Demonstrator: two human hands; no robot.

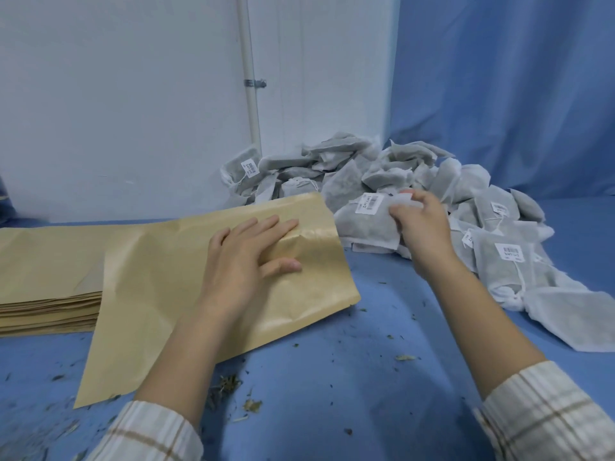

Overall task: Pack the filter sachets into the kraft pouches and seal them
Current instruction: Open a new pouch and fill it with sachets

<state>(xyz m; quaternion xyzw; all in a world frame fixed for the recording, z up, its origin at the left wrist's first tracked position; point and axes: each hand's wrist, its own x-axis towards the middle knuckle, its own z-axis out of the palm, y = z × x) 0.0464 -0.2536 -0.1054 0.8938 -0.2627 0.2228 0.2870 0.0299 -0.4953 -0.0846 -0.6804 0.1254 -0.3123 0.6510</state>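
Observation:
A kraft pouch (173, 294) lies flat on the blue table, its mouth end pointing right toward the sachets. My left hand (246, 261) rests flat on that end with straight fingers. At the near edge of a heap of filter sachets (399, 168), my right hand (421, 224) pinches the top of a grey-white filter sachet (369, 227) that carries a white barcode label. Its lower part lies on the pile just right of the pouch's mouth.
A stack of flat kraft pouches (43, 284) sits at the left, partly under the single pouch. More labelled sachets (506, 261) spread along the right side. Dried herb crumbs (229, 384) litter the blue table (349, 377). A white wall and blue curtain close the back.

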